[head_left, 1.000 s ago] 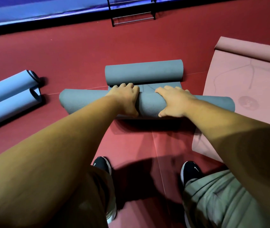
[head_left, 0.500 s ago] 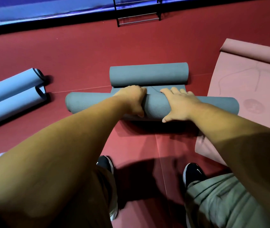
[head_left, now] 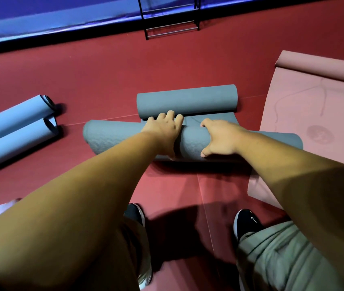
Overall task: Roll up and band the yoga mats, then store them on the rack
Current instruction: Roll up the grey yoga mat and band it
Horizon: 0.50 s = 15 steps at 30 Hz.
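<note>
A grey yoga mat lies on the red floor, rolled from both ends. Its near roll (head_left: pixel 114 137) is long and thick, and its far roll (head_left: pixel 188 99) is shorter. Only a narrow flat strip (head_left: pixel 209 119) shows between them. My left hand (head_left: pixel 163 128) grips the middle of the near roll, fingers curled over its top and thumb on the near side. My right hand (head_left: pixel 219 136) holds the same roll just to the right, in the same way. A black metal rack (head_left: pixel 170 17) stands by the far wall.
Two rolled light-blue mats (head_left: pixel 13 116) (head_left: pixel 13 141) lie side by side at the left. A pink mat (head_left: pixel 313 114) lies mostly flat at the right, its far end curled. My black shoes (head_left: pixel 247 221) stand behind the grey roll. Blue padding (head_left: pixel 41 15) lines the far wall.
Both hands have pushed the near roll away from me, so the flat strip before the far roll is narrower. My fingers have shifted over the top of the roll.
</note>
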Tool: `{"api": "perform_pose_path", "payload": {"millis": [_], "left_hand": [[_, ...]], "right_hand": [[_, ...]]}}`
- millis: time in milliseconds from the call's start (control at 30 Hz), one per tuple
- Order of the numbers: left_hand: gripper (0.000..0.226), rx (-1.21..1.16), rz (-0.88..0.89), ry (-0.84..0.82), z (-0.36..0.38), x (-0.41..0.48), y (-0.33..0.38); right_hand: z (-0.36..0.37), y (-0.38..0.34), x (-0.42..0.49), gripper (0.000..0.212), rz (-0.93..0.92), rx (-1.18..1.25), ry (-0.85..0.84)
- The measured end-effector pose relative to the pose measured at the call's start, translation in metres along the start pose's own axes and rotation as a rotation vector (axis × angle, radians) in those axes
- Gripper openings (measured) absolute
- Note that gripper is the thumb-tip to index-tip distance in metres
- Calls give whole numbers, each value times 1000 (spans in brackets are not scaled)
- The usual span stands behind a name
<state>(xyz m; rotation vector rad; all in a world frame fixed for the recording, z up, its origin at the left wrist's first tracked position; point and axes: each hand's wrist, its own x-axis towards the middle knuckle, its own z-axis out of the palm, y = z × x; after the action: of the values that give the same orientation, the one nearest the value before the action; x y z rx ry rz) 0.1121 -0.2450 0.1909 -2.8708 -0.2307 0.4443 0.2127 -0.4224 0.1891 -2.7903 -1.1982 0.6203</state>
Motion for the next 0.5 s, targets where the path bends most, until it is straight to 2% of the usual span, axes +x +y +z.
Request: {"api": "perform_pose_path", "payload": {"millis": [167, 333, 500], "left_hand": [[89, -171, 29, 39, -8, 3, -7], [72, -278, 2, -58, -12, 5, -13], [82, -268, -8, -54, -14, 7, -16]], "right_hand": [[1, 3, 0, 107, -11, -39, -18], [6, 3, 0, 123, -36, -122, 28], [3, 1, 2, 98, -44, -87, 60]]}}
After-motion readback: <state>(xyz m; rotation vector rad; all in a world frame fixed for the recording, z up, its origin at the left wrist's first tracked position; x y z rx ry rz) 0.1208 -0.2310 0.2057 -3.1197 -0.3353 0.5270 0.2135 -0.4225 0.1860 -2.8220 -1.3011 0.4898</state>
